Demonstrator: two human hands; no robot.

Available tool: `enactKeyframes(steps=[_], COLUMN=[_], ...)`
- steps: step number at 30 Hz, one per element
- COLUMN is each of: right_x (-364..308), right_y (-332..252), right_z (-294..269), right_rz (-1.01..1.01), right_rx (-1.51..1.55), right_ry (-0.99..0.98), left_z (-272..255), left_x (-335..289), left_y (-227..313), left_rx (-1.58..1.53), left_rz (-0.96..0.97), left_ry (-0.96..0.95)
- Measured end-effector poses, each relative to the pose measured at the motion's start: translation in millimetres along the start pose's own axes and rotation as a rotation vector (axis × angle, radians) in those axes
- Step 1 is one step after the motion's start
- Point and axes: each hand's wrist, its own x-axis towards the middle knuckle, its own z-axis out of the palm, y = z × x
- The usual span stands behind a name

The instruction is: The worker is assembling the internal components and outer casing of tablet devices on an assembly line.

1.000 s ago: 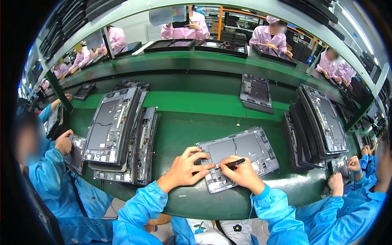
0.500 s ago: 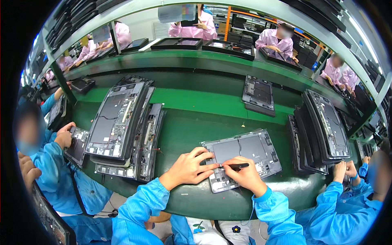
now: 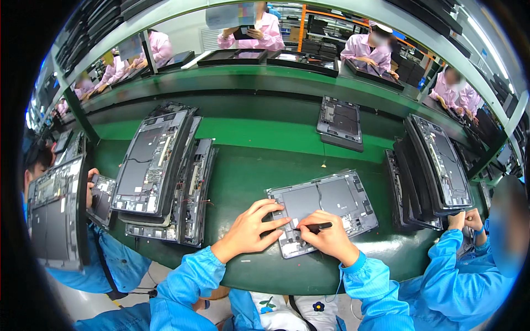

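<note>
1. Far left, an open device shell (image 3: pixel 55 215) stands tilted up near a co-worker's place; what supports it is not visible. A knock there could plausibly tip it.
2. The left stack (image 3: pixel 146 165) of opened shells leans unevenly on the worktop (image 3: pixel 243 182), with thin red wires (image 3: pixel 207 203) sticking out beside it. A sleeve catching a wire or a bump could slide the upper shells.
3. The left hand (image 3: pixel 251 229) is spread, its fingers apart, over the near-left part of the opened tablet; that grip is clamped on nothing visible. Light pressure might let the tablet turn, and the fingertips lie close to the tool's tip, so a slip could nick one.
4. The opened tablet (image 3: pixel 298 205) lies on the worktop before the person, slightly askew, its insides exposed. Too much force could scratch a part or harm the black cable (image 3: pixel 319 193).
5. The right hand (image 3: pixel 328 238) has its grip clamped on a black pen-like tool (image 3: pixel 319 227); whether the tip touches a part is hidden. A steep angle could make it skid.
6. The right stack (image 3: pixel 436 165) is tall and staggered; a nudge from the co-worker's hands (image 3: pixel 465 219) nearby could shift it.
</note>
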Motion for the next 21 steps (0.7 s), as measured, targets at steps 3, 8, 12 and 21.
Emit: enactKeyframes(steps=[3, 8, 12, 21], right_x=[-3.3, -3.3, -15.5, -21.8], right_y=[9.1, 0.6, 4.5, 11.4], right_z=[0.7, -10.3, -21.0, -9.9], right_rz=[-0.048, -0.026, 0.084, 0.059], right_rx=[-0.012, -0.124, -0.112, -0.117], right_ry=[-0.005, 0.086, 0.14, 0.26], left_z=[-1.4, -0.1, -0.6, -0.3], left_x=[-3.5, -4.5, -2.2, -3.3], left_y=[9.0, 9.3, 9.9, 9.5], left_rx=[0.045, 0.135, 0.167, 0.168], left_rz=[0.037, 0.09, 0.123, 0.102], left_ry=[-0.065, -0.065, -0.056, -0.07])
